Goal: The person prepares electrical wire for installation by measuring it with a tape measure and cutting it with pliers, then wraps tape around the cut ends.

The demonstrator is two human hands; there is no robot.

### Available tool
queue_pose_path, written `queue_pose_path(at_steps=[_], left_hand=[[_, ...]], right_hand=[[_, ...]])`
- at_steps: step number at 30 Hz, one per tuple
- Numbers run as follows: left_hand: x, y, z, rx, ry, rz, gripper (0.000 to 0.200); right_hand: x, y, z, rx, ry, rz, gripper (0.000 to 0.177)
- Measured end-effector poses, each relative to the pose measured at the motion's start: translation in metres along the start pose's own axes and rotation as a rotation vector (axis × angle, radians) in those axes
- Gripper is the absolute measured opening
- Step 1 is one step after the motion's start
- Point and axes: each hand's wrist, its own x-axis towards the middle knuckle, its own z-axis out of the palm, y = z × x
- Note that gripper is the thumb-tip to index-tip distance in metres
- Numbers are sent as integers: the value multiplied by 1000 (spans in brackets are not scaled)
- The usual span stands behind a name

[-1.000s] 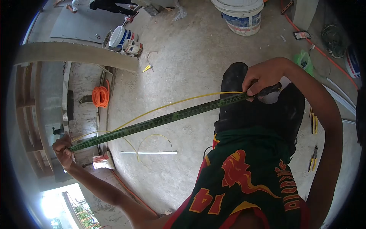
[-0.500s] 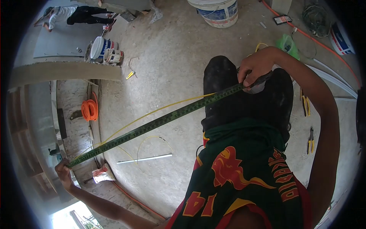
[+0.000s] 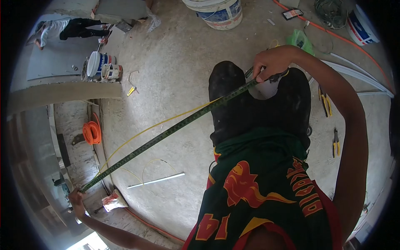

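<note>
A green measuring tape (image 3: 166,133) is stretched taut on a slant across the space in front of me. My left hand (image 3: 76,198) pinches its far end, low at the left by the wall. Above my knees, my right hand (image 3: 273,62) is closed around the other end, with a dark tool-like shape partly hidden under the fingers. A yellow wire (image 3: 143,130) bows alongside the tape, running between the two hand areas. Another loop of thin yellow wire and a white strip (image 3: 156,180) lie on the floor below the tape.
Yellow-handled pliers (image 3: 324,102) and cutters (image 3: 336,142) lie right of my legs. A hacksaw-like tool (image 3: 132,89) rests on the floor. Buckets (image 3: 221,14) stand ahead, an orange hose coil (image 3: 92,132) at the wall. Another person (image 3: 68,28) works far left.
The tape has turned more edge-on and its left end sits slightly lower and to the right. The whole view has shifted somewhat. Both hands keep their hold.
</note>
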Motion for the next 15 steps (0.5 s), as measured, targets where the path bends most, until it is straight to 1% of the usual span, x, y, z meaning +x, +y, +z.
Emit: queue_pose_path(at_steps=[2, 5, 8, 11, 14, 15], left_hand=[[1, -5, 1, 18, -16, 8, 61], [-5, -7, 10, -63, -21, -3, 57], [5, -11, -1, -3, -246, -57, 56], [-8, -22, 10, -39, -25, -23, 53], [-6, 1, 22, 23, -90, -56, 47], [-7, 0, 27, -50, -67, -58, 45]], right_hand=[[-2, 1, 1, -2, 15, 22, 28], [-5, -4, -2, -10, 9, 44, 27], [-5, 5, -5, -31, -18, 61, 26], [-6, 19, -3, -80, -3, 92, 25], [-9, 15, 1, -88, 22, 86, 23], [-7, 19, 2, -91, 21, 76, 23]])
